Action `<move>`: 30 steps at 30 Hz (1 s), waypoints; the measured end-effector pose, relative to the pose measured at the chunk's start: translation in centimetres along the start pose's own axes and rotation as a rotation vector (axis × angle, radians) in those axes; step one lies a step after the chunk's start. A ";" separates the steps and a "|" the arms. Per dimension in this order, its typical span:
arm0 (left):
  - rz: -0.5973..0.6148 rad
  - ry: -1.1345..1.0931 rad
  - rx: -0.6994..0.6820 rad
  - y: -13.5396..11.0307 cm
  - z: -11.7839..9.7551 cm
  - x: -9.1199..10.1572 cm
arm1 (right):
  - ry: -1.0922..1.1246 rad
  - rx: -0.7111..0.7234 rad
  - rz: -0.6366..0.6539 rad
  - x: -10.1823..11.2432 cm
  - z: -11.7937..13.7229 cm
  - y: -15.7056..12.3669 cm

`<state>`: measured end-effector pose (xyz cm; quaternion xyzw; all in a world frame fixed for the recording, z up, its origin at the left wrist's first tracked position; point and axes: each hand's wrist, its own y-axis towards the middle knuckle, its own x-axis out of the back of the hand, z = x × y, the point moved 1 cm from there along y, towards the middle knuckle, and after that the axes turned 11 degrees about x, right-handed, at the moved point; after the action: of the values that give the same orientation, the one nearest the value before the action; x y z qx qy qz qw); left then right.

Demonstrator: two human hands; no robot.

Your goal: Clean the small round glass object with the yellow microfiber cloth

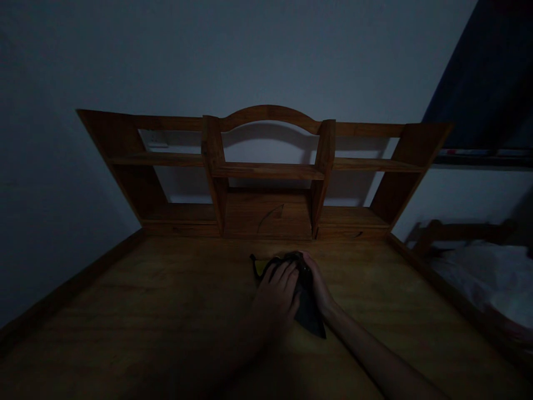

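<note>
A dark cloth-like thing [308,311] with a yellow patch [260,267] lies on the wooden desk [166,311] near its middle. My left hand [277,294] rests on top of it with the fingers laid flat and close together. My right hand [318,283] curls around its right side, fingers over the far edge. The room is very dim, so the thing's exact shape is hard to make out.
A wooden hutch with shelves [266,169] stands along the desk's back against a pale wall. Raised wooden rails edge the desk at left and right. A bed with white bedding [487,278] lies to the right.
</note>
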<state>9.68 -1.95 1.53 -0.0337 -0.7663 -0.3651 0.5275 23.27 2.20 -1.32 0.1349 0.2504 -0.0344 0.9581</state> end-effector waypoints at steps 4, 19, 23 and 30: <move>-0.033 0.081 -0.007 0.0 -0.1 -0.4 | -0.105 0.070 -0.004 0.2 0.6 0.0; -0.005 -0.169 0.044 0.0 0.6 -0.1 | -0.135 0.081 0.134 -0.5 1.2 -0.4; -0.021 -0.327 0.102 0.1 1.3 -0.5 | -0.137 0.110 0.157 -0.7 1.4 -0.5; 0.011 -0.318 0.039 -0.2 1.3 -0.5 | -0.065 0.052 0.155 -0.8 1.8 -0.2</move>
<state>8.79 -1.16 0.74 -0.0850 -0.8470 -0.3374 0.4020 23.36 1.47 0.56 0.1775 0.2072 0.0289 0.9616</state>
